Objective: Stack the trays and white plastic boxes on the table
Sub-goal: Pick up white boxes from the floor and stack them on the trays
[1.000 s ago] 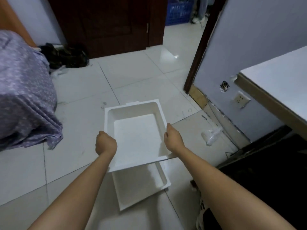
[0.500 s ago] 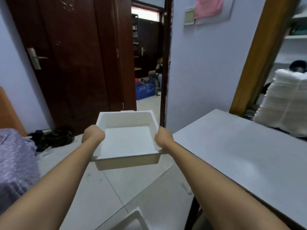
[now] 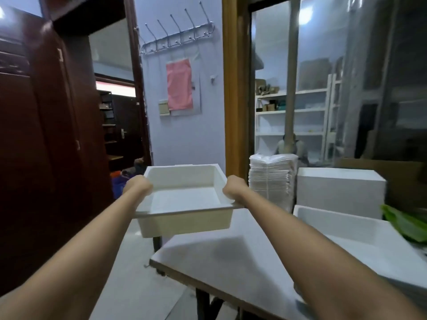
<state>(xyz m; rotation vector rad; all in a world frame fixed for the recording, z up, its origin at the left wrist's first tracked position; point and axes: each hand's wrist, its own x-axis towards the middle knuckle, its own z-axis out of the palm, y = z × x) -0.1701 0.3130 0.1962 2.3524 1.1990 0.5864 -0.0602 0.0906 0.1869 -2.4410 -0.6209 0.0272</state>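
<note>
Grey tabletop point(image 3: 231, 255) sits right of me, doorway left. I've got the white rectangular plastic box point(image 3: 184, 199) in the air over the table's near-left corner, left hand point(image 3: 138, 187) and right hand point(image 3: 234, 188) each gripping a side rim. Keep it level, swing right, lower squarely into the open white box point(image 3: 346, 229) near the stacked thin white trays point(image 3: 270, 181).

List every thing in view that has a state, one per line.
white plastic box: held in the air, upright, empty, over the table's left end
left hand: grips its left rim
right hand: grips its right rim
tray: on the table
stack of white trays: piled, resting on the table
</note>
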